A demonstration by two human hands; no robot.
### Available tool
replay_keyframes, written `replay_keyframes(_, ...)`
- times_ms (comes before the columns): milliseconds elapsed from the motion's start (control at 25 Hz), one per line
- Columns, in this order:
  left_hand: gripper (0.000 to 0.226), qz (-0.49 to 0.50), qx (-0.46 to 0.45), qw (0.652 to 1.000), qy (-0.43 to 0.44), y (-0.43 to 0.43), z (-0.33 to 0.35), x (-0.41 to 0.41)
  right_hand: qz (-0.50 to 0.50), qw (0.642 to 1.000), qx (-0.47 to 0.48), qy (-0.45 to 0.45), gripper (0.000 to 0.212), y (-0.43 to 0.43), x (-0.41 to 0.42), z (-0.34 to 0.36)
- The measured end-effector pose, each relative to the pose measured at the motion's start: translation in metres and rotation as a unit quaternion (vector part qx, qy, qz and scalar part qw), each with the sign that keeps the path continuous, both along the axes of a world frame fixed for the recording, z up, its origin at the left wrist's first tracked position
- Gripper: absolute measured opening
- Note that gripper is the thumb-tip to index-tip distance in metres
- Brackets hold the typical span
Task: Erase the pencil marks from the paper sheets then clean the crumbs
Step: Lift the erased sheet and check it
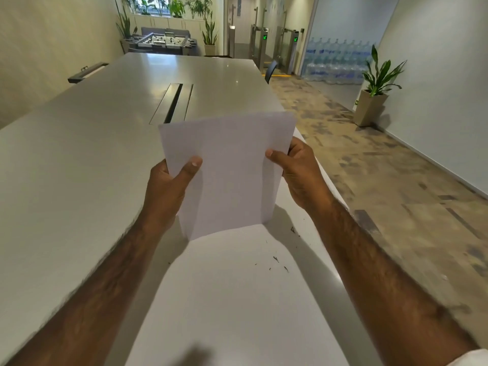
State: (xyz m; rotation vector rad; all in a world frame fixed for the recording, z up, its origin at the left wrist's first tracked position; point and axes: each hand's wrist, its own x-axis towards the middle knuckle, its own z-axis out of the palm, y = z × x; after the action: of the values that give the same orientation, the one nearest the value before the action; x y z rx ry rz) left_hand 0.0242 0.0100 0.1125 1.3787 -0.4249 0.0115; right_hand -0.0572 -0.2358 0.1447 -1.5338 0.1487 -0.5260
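Both hands, left hand (169,186) and right hand (298,173), pinch the paper sheets (227,170) upright above crumbs (276,262) on the tabletop (79,167).

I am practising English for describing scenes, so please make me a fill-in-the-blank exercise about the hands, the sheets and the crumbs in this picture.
1. The sheets are gripped by ___ (a number) hands.
2. The left hand and right hand each press a ___ on the sheets' near face.
3. The crumbs lie on the flat sheet, nearer the ___ forearm.
4. The table lies to the ___ of the plant.
Missing words: two; thumb; right; left.
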Motion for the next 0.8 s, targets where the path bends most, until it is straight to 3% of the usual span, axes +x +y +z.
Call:
replay_keyframes(120,0.027,0.023,0.037,0.998,0.040,-0.002,-0.020,0.001,0.015,0.997,-0.024,0.069,0.041,0.003,-0.002,-0.029)
replay_keyframes(320,0.017,0.039,0.032,0.998,0.037,-0.003,-0.028,0.003,0.011,0.995,-0.015,0.097,0.031,0.007,0.001,-0.061)
replay_keyframes(480,0.036,0.029,0.158,0.987,-0.006,0.019,-0.033,0.008,-0.048,0.994,-0.033,0.091,0.019,0.013,0.005,-0.060)
replay_keyframes(520,0.051,0.037,0.253,0.966,-0.024,0.033,-0.042,0.006,-0.065,0.994,-0.032,0.082,0.020,0.009,0.005,-0.055)
replay_keyframes(560,0.068,0.055,0.382,0.922,-0.037,0.051,-0.057,0.000,-0.079,0.994,-0.027,0.075,0.021,0.004,0.003,-0.049)
replay_keyframes(640,0.096,0.118,0.616,0.777,-0.042,0.093,-0.093,-0.023,-0.110,0.992,-0.019,0.064,0.021,-0.011,-0.003,-0.041)
replay_keyframes(680,0.102,0.144,0.678,0.720,-0.035,0.111,-0.109,-0.038,-0.121,0.991,-0.012,0.060,0.021,-0.020,-0.007,-0.039)
replay_keyframes(720,0.104,0.157,0.709,0.687,-0.022,0.123,-0.120,-0.052,-0.128,0.990,-0.003,0.059,0.020,-0.029,-0.013,-0.038)
replay_keyframes(800,0.107,0.147,0.721,0.677,0.001,0.128,-0.131,-0.070,-0.141,0.988,0.007,0.059,0.018,-0.044,-0.022,-0.038)
